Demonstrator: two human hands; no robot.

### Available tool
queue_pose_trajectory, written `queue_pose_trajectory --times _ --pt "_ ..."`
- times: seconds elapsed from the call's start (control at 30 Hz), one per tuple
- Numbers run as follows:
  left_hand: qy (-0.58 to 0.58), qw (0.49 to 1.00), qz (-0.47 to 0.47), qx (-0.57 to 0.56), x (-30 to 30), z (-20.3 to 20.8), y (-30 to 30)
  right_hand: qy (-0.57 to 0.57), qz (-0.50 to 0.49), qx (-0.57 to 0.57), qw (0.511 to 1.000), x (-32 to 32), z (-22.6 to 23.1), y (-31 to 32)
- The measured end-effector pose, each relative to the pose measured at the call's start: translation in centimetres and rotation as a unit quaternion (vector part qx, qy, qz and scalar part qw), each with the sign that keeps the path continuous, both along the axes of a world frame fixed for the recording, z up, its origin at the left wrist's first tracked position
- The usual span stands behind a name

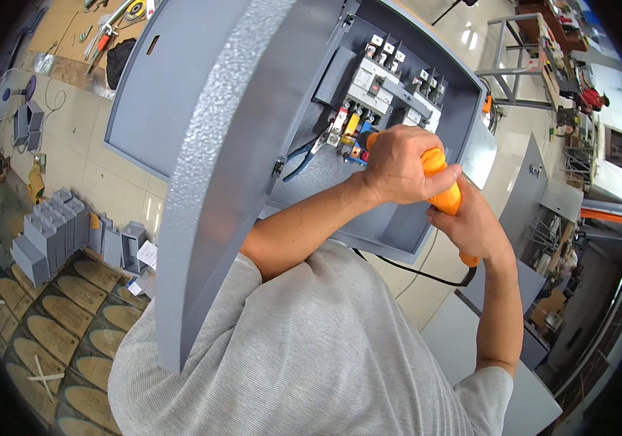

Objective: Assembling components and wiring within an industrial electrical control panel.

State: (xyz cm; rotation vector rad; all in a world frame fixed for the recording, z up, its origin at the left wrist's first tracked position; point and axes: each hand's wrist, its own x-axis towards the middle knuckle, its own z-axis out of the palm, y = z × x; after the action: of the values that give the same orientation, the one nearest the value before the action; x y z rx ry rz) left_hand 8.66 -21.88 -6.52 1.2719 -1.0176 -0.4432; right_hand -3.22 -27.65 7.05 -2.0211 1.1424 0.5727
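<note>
Both hands are closed on an orange corded power drill (444, 190), its front end pointing into a grey metal electrical box (386, 234). My left hand (402, 166) wraps the drill's front part, and my right hand (471, 221) grips it farther back. The tool's tip meets the row of red, yellow and blue terminal strips (352, 125); my left hand hides part of the contact. Above these strips sits a moulded circuit breaker (372, 86), with a second breaker (427, 94) to its right. Pliers with blue handles (302, 156) rest against the strips' left end.
The box's grey door (213, 167) stands swung out along my left side. A black cord (427, 275) runs from the drill. Grey metal boxes (56, 225) are stacked on the left floor near a fan (11, 94). A workbench with tools (82, 40) stands at far left.
</note>
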Motion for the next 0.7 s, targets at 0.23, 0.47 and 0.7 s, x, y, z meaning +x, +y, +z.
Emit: queue_pose_trajectory --times 0.23,0.47,0.7 --pt "0.015 1.0 0.0 -0.012 0.1 -0.5 0.2 -0.019 0.01 -0.027 0.999 -0.6 -1.1 0.4" --pt "0.006 0.999 -0.003 -0.034 0.1 -1.2 0.8 0.014 0.005 -0.023 1.0 -0.3 -1.2 1.3" --pt "0.018 0.999 0.009 -0.046 -0.1 -1.2 1.5 -0.011 0.008 -0.016 1.0 -0.4 -1.4 2.4"
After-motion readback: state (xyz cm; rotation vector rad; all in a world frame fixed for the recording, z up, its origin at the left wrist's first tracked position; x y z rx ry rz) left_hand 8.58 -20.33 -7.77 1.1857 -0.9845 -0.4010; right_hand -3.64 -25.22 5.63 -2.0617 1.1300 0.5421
